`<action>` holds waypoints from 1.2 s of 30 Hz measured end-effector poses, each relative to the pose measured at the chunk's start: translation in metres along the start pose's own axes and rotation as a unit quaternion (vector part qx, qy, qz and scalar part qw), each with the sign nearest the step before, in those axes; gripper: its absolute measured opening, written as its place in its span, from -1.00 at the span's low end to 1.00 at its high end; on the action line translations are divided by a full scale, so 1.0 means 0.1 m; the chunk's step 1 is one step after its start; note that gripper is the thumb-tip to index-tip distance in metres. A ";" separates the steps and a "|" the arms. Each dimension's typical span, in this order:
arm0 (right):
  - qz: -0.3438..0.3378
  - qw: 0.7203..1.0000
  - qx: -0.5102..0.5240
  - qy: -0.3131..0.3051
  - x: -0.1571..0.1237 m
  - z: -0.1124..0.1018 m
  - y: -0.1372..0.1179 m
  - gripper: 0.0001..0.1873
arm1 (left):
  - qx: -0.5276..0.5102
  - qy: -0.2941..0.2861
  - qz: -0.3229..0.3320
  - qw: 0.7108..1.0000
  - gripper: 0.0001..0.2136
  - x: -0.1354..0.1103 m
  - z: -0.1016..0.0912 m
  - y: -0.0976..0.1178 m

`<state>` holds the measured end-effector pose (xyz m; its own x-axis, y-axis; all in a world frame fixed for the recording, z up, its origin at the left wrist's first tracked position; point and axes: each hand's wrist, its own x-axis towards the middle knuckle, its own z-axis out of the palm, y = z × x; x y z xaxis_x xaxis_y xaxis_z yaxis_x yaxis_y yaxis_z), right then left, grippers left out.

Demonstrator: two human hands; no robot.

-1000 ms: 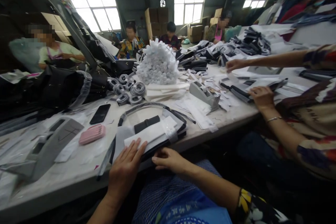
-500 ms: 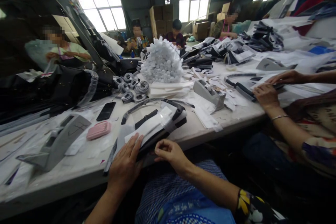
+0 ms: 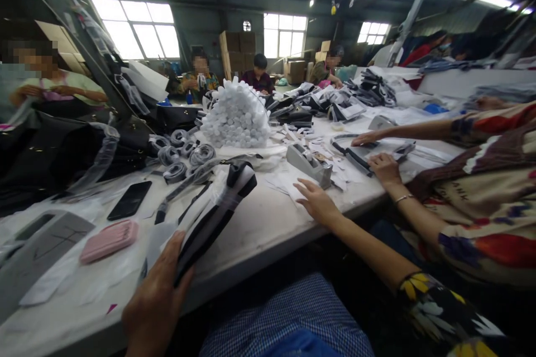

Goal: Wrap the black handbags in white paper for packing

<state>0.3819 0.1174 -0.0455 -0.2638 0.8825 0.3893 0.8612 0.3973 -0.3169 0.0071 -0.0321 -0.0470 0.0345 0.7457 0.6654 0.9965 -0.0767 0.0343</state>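
My left hand (image 3: 154,290) is wrapped around the near end of a black bag part (image 3: 211,215), folded long and narrow with a white sheet and clear plastic about it. Its far end is raised off the table and points away from me. A plastic-covered strap (image 3: 180,184) curves beside it on the left. Over the table's front part, my right hand (image 3: 318,203) is stretched out with fingers apart, holding nothing. Its fingertips are at some white paper slips (image 3: 288,183), just before a grey tape dispenser (image 3: 309,164); whether they touch the slips I cannot tell.
A phone (image 3: 129,201), a pink case (image 3: 109,241) and another tape dispenser (image 3: 46,254) lie left. Rolled straps (image 3: 173,172) and a heap of white rolls (image 3: 237,117) stand behind. A co-worker's hands (image 3: 383,167) are at the right; others sit across the table.
My right hand has left the bag part and moved right to the paper slips, its fingers spreading. My left hand has closed around the bag part and tilted it up. The view has turned right.
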 end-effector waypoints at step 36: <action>-0.044 0.996 -0.008 -0.080 0.37 0.43 -0.59 -0.41 | -0.048 -0.014 -0.047 0.998 -0.39 0.03 0.08 -0.03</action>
<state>0.3033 0.1374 -0.0494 -0.4033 0.8735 0.2727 0.8379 0.4723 -0.2738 0.0052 -0.0245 -0.0510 -0.0557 0.7707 0.6348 0.9835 -0.0674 0.1680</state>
